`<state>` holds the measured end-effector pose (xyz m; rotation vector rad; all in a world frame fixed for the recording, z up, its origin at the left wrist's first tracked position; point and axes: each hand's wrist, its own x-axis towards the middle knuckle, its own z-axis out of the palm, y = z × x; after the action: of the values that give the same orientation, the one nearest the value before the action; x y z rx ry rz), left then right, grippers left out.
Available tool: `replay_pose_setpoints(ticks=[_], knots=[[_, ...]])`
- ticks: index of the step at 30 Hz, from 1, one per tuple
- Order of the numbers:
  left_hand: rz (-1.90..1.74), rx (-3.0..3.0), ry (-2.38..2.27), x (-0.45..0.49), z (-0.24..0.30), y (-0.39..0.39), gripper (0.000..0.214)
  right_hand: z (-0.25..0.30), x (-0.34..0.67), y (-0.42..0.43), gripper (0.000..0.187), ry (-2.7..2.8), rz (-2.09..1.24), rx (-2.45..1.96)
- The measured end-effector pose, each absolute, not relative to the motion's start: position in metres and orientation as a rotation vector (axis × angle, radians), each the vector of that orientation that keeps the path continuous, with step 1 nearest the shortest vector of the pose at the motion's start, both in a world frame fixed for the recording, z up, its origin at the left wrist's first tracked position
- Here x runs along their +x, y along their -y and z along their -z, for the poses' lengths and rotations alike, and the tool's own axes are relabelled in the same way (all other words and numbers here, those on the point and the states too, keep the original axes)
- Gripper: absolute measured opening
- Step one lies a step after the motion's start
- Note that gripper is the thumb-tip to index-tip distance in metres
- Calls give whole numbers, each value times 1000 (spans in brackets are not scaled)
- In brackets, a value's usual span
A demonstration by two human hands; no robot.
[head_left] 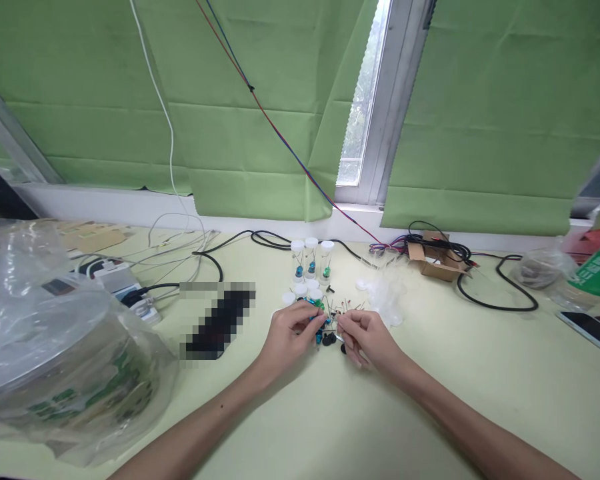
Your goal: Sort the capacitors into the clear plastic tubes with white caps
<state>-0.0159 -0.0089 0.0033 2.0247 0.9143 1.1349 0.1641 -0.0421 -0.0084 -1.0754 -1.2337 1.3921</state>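
Note:
My left hand (291, 335) is closed in a pinch beside a cluster of small blue and green pieces (319, 337); what its fingertips hold is too small to make out. Facing it, my right hand (373, 335) also pinches, near some thin pin-like pieces (350, 305), and its fingers partly hide whatever they grip. Small black pieces (329, 339) lie on the table between the hands. Just behind stand three clear vials (311, 260) with white tops, each with a blue or green piece inside. More white caps (300, 291) sit in front of the vials.
A large plastic-wrapped tub (90, 393) fills the left side. Beyond it are a power strip (130, 293) and cables. A pixelated dark object (220, 327) lies left of my hands. Rightward are clear plastic bags (385, 297), an open cardboard box (435, 263) and a phone (593, 333).

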Motion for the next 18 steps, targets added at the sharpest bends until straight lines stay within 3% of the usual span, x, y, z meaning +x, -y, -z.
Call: replay_pose_setpoints(ticks=[9,14,18], knots=[[-1125,2047,-880,-15,-5,10,28,8,165,40,40,1057,-1598,-941],[-1064,1855,-912,-13,-9,10,38,8,163,41,40,1253,-1310,-987],[-1003,1694,-935,-13,-11,8,35,7,165,45,31,1476,-941,-1042]])
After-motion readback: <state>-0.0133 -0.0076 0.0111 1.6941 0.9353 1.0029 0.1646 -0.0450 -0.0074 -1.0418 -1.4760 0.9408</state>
